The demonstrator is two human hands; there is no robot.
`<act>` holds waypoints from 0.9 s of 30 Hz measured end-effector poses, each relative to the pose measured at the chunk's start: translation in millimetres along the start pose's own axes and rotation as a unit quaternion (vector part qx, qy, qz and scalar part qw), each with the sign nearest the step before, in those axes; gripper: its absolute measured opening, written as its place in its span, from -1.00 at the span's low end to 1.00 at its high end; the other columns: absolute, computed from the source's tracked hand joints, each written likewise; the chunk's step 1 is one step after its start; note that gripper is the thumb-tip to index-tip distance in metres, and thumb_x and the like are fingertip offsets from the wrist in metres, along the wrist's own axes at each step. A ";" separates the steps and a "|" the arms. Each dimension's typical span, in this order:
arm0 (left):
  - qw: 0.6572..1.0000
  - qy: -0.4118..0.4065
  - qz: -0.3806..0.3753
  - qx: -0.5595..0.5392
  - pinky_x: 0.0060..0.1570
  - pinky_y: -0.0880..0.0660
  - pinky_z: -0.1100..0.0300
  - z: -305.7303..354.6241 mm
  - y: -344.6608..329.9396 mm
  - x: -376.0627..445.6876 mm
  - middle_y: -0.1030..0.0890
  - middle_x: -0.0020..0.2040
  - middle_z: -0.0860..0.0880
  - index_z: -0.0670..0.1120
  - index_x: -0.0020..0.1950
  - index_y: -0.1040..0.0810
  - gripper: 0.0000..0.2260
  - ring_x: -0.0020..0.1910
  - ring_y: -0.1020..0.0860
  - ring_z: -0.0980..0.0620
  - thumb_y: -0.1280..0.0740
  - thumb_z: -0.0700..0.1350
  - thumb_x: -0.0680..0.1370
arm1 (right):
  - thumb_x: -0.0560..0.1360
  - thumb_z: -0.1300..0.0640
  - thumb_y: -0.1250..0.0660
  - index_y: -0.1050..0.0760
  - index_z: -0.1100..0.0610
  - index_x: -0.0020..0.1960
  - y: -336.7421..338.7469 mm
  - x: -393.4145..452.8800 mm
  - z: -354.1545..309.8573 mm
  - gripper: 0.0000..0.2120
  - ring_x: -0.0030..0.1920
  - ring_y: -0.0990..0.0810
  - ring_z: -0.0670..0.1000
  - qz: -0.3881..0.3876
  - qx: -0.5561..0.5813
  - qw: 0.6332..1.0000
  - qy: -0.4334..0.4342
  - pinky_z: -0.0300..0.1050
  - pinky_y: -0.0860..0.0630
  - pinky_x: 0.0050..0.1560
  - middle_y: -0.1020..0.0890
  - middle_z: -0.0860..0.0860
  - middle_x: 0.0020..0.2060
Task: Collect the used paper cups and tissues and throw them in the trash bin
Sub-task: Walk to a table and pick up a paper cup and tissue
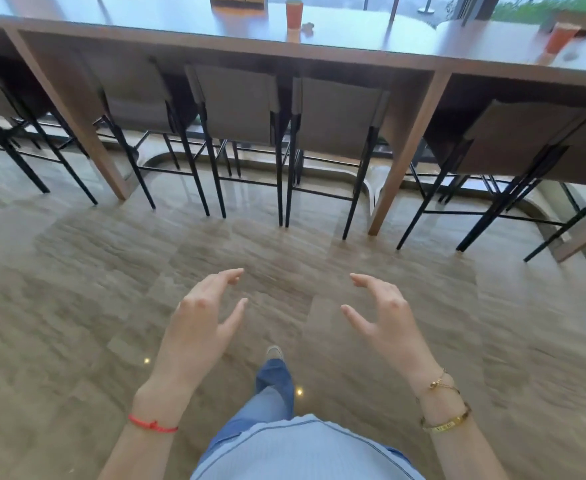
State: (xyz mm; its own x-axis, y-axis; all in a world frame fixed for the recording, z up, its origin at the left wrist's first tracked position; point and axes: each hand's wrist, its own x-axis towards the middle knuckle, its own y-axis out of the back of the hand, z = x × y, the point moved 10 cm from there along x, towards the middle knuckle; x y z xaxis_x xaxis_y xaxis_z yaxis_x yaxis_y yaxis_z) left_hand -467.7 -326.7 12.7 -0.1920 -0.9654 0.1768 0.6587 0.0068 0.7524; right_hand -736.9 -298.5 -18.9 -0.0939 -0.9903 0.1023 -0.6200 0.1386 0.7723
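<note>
- My left hand (199,318) and right hand (386,315) hang out in front of me over the floor (77,289), fingers spread and curled, holding nothing.
- One orange paper cup (294,14) stands on the long counter (353,39), far ahead, between my hands.
- A second orange cup (560,38), blurred, sits far ahead, right of my right hand.
- Stools (239,105) are tucked under the counter.

Single head-worn wide-angle view, looking forward and steeply down. Both bare hands, left (199,327) and right (386,322), sit close in the lower centre over the glossy beige stone floor (77,289); the long brown wooden desk (353,32) lies well beyond them, across the top edge.
</note>
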 end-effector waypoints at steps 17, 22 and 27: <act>1.000 -0.016 -0.020 0.016 0.24 -0.35 0.32 -56.5 -2.2 377.8 -0.56 0.21 0.12 0.00 0.34 -0.48 -0.62 0.21 -0.50 0.19 -0.38 -0.08 0.52 | 0.47 0.00 -0.40 -0.37 0.00 0.37 -16.6 367.6 -2.2 -0.50 0.27 -0.34 -0.23 0.028 0.012 1.000 -0.004 -0.31 -0.24 0.29 -0.51 -0.14 0.21; 1.000 -0.015 0.003 0.013 0.22 -0.34 0.32 -74.5 -10.3 472.5 -0.55 0.20 0.14 0.02 0.33 -0.49 -0.64 0.20 -0.49 0.21 -0.36 -0.06 0.53 | 0.48 0.02 -0.39 -0.40 0.07 0.36 -20.5 472.9 3.7 -0.51 0.30 -0.39 -0.12 0.028 0.004 1.000 0.010 -0.25 -0.26 0.32 -0.52 -0.07 0.22; 0.999 -0.023 0.036 0.010 0.20 -0.39 0.25 -79.1 -15.1 579.5 -0.56 0.20 0.12 0.02 0.31 -0.50 -0.64 0.21 -0.51 0.16 -0.38 -0.08 0.52 | 0.49 0.06 -0.38 -0.43 0.08 0.34 -6.4 590.9 7.2 -0.57 0.30 -0.39 -0.11 0.034 0.012 0.999 0.032 -0.27 -0.26 0.32 -0.54 -0.08 0.21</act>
State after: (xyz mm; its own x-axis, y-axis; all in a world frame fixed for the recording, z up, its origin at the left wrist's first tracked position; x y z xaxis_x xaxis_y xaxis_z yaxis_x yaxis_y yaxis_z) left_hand -531.3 -906.9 53.5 -0.1778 -0.9494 0.2587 0.6575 0.0810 0.7491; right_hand -794.1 -884.5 32.1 -0.0867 -0.9769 0.1953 -0.6317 0.2055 0.7475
